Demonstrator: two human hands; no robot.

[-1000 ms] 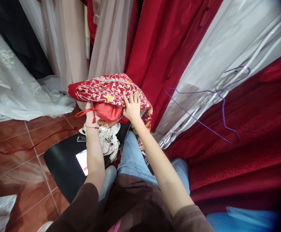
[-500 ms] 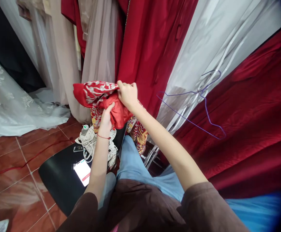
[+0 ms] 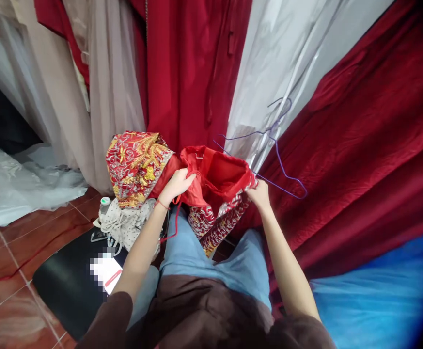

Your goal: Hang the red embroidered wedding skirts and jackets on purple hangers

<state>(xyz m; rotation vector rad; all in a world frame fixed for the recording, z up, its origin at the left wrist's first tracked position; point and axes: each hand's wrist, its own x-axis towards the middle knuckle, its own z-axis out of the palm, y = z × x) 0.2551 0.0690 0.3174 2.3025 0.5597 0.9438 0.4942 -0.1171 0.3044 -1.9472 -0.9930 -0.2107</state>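
Observation:
A red skirt (image 3: 229, 174) with silver and gold embroidery hangs between my hands. Its plain red lining shows inside the wide waist opening. My left hand (image 3: 179, 184) grips the near left part of the waist, its fingers closed on the cloth. At the right end of the same edge, my right hand (image 3: 259, 193) is closed around the band. A thin red tie (image 3: 177, 220) dangles below my left wrist. Left of the skirt, a bunched piece of gold-embroidered red cloth (image 3: 134, 165) lies above the chair; whether it joins the skirt I cannot tell.
A black chair (image 3: 62, 281) at the left carries a lit phone (image 3: 111, 276), a dotted white bag (image 3: 127, 220) and a small bottle (image 3: 104, 203). A purple hanger (image 3: 280, 140) hangs at the right. Dark red drapery (image 3: 371, 145) and pale gowns (image 3: 109, 72) surround me.
My right hand has moved right and down, and my hands are farther apart. The bunched red cloth is now spread, with its waist open. The camera view has turned slightly right.

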